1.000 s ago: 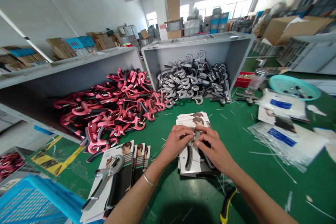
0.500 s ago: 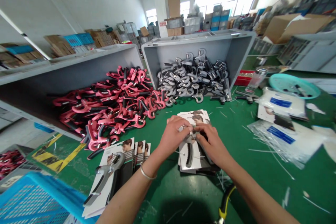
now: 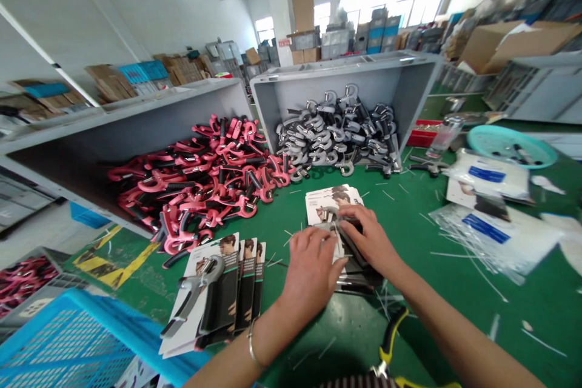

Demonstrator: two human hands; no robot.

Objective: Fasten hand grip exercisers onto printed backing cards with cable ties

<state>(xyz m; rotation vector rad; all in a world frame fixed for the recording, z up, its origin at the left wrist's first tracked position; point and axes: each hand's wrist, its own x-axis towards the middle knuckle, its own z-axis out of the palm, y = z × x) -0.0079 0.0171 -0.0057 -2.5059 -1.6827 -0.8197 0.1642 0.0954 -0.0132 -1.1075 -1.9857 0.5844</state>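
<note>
A grey and black hand grip strengthener (image 3: 328, 214) lies on a stack of printed backing cards (image 3: 314, 199) in front of me. My left hand (image 3: 313, 267) is curled over its left handle, with the back of the hand hiding most of that side. My right hand (image 3: 369, 241) holds the right handle, thumb and fingers bent around it. The coiled spring end shows above my fingers. To the left, another grey grip strengthener (image 3: 188, 297) lies on a backing card (image 3: 177, 339), beside several more overlapping cards.
Grey bins on their sides hold red grip strengtheners (image 3: 209, 176) and grey ones (image 3: 336, 130). Yellow-handled pliers (image 3: 387, 339) lie near the front edge. Plastic bags (image 3: 495, 236), cut tie ends and a turquoise dish (image 3: 482, 136) are at right. A blue basket (image 3: 68, 339) stands front left.
My left hand has moved from pinching near the spring end down toward me, onto the left handle. My right hand stays on the right handle. The view has shifted slightly.
</note>
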